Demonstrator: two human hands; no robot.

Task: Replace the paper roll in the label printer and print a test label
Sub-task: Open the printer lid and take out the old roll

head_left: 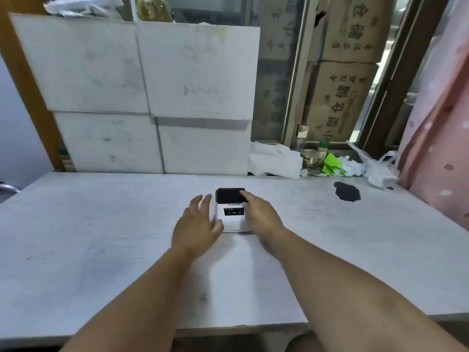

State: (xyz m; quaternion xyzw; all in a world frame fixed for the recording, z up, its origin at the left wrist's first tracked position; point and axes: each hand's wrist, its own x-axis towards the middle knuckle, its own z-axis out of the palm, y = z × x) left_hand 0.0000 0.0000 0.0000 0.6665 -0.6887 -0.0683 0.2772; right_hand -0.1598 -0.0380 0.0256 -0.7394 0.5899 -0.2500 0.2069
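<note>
A small white label printer (232, 219) with a dark lid on top and a black control strip on its front stands in the middle of the white table (101, 237). Its lid is down. My left hand (196, 226) sits just left of it, fingers spread, thumb touching the lower left corner. My right hand (258, 214) lies against its right side, with the index finger on the dark lid. No paper roll shows anywhere.
White boxes (152, 97) are stacked along the back of the table. At the back right lie crumpled white paper (275, 161), small jars (314, 154), green paper scraps (332, 165) and a plastic bag (375, 166). A dark stain (347, 191) marks the table. A pink curtain (441, 138) hangs on the right.
</note>
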